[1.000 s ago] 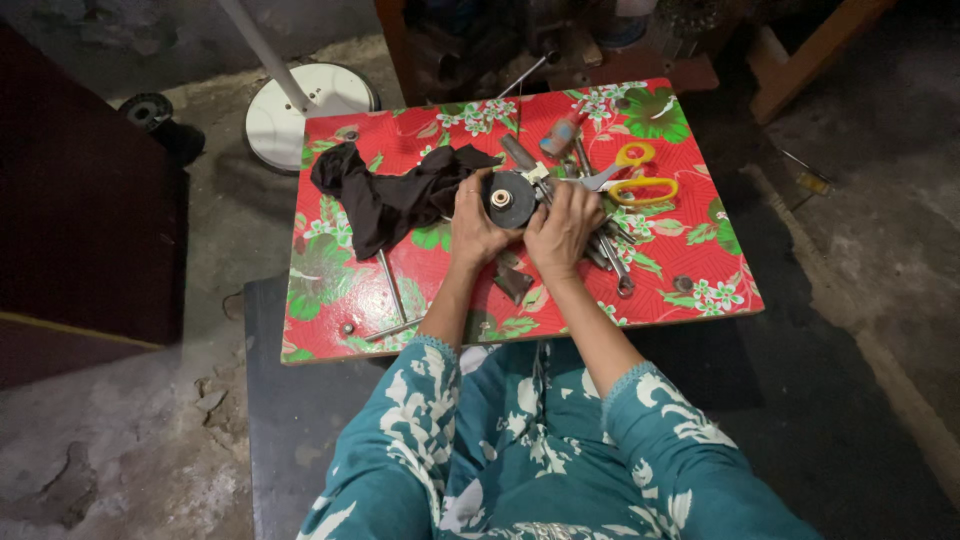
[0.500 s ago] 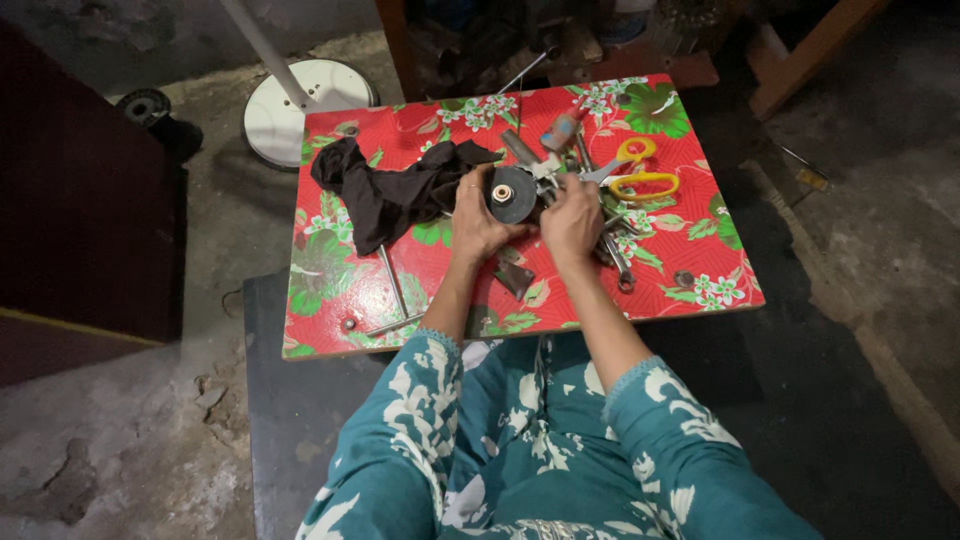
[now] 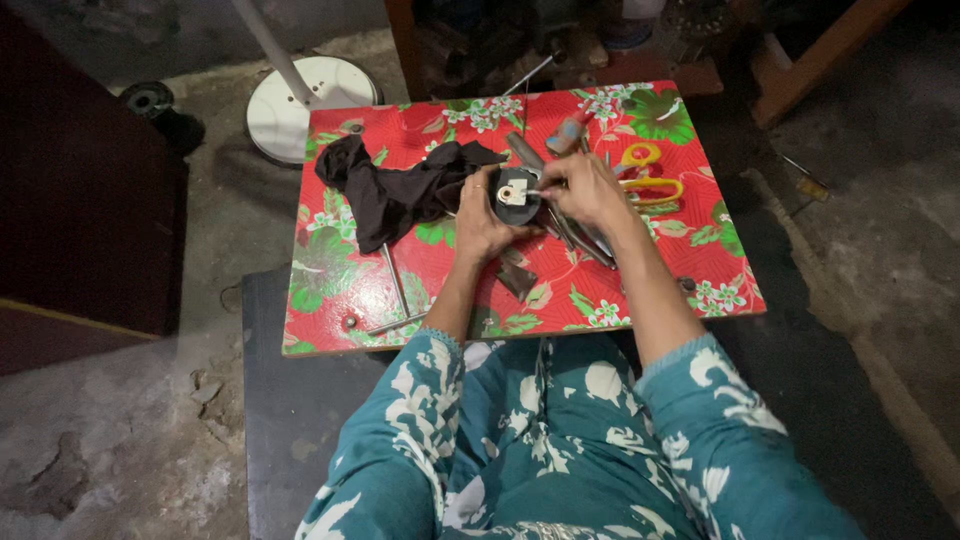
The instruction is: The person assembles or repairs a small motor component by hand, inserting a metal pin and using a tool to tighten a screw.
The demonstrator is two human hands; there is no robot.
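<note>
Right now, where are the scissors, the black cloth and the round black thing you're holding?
scissors [image 3: 648, 186], head view, on the yellow handles.
black cloth [image 3: 400, 192], head view, on its bunched middle.
round black part [image 3: 515, 205], head view, on its dark rim.

Small round black part [image 3: 516, 196] with a pale square plate on top, held above red floral table [image 3: 640, 290]

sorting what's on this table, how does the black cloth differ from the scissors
The black cloth is soft, crumpled and dark; the scissors are rigid with yellow-orange handles. The cloth lies left of the hands, beside the left hand; the scissors lie beyond the right hand. The cloth covers more area. Both rest on the red floral table, unheld.
</note>
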